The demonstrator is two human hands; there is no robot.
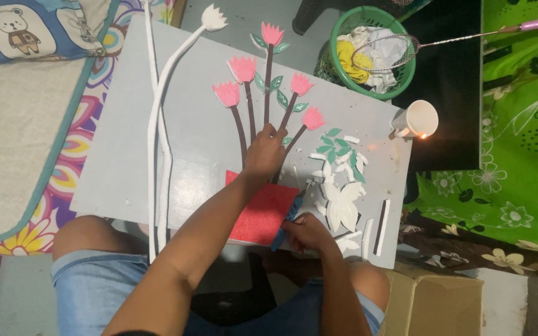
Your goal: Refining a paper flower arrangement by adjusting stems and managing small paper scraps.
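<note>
Two hands work over a grey board (175, 155) resting on the person's lap. Nearest, the right hand (309, 233) has its grip closed around a blue cutter (286, 219) at the right edge of the red glitter sheet (261, 211), which lies at the board's near edge, over the foot of the stems. A steady, shallow pull along that edge, with the fingers kept out of the blade's line, would seem the sound way to trim it. Just beyond, the left hand (264, 152) presses flat, fingers spread and holding nothing, on the brown stems (247, 118) above the sheet; firm, even pressure there should keep the pieces from sliding. Right of the hands lie white foam offcuts (340, 205) and small green leaves (337, 148), close enough to snag the cutter. Farther up, pink flowers (244, 67) top the stems, and long white strips (157, 124) curve along the board's left side. Beyond the far right corner stand a white cup (420, 118) and a green basket (372, 50).
</note>
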